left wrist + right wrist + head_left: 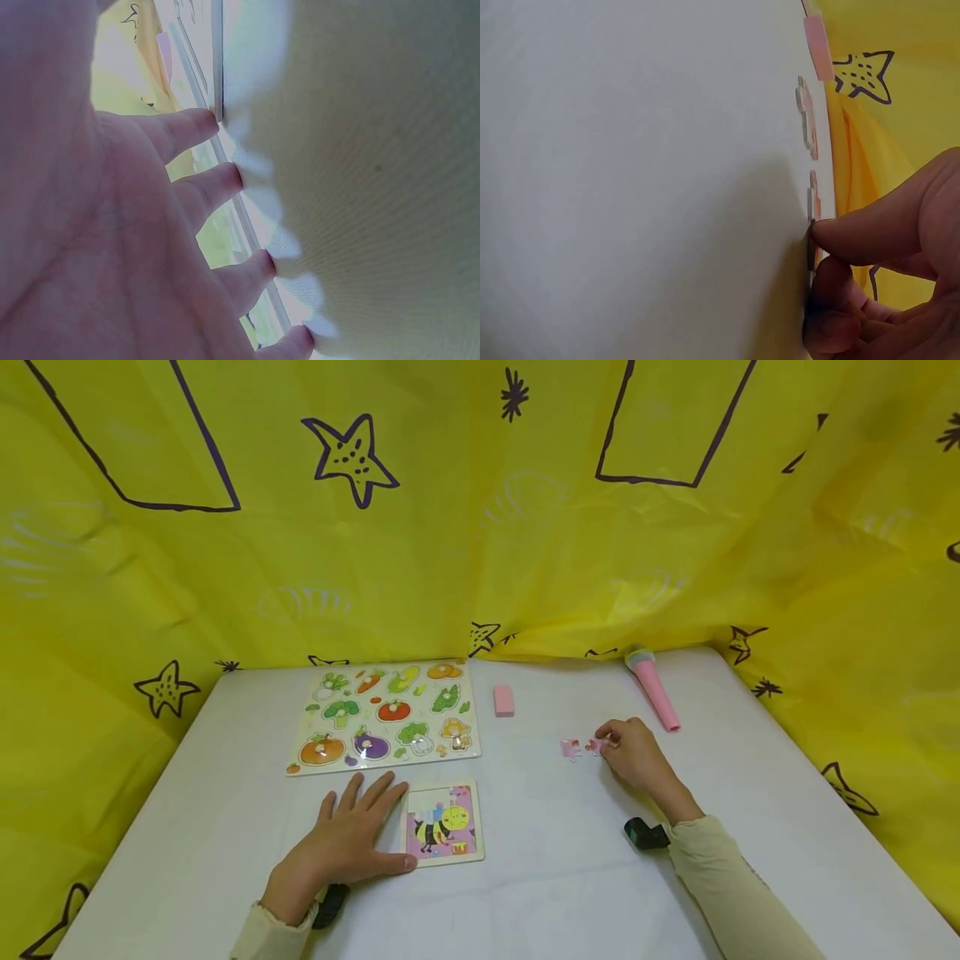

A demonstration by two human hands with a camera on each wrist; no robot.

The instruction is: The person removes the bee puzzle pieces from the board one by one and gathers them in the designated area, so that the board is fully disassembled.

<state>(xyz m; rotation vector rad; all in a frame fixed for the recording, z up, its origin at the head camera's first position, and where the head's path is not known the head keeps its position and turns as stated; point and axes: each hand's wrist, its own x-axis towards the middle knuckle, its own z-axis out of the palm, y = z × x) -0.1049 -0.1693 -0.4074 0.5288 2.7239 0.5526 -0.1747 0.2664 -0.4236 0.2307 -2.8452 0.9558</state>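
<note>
My left hand [347,839] lies with fingers spread on the table, thumb and index at the left edge of a small wooden jigsaw puzzle [442,831] with a bee picture. A pale bare patch shows in the puzzle's upper left. Over to the right, my right hand [637,753] pinches a small pink puzzle piece [594,746] between thumb and fingers, low at the table. Just left of it lies another pink puzzle piece [570,748]. In the right wrist view the thumb and fingertips [829,234] close on a thin piece, partly hidden, with the loose piece [808,120] beyond.
A vegetable peg puzzle board [386,714] lies behind my left hand. A pink eraser-like block [503,701] sits right of the board, and a pink toy microphone [654,689] lies at the back right. Yellow patterned cloth [450,527] hangs behind the white table [547,893].
</note>
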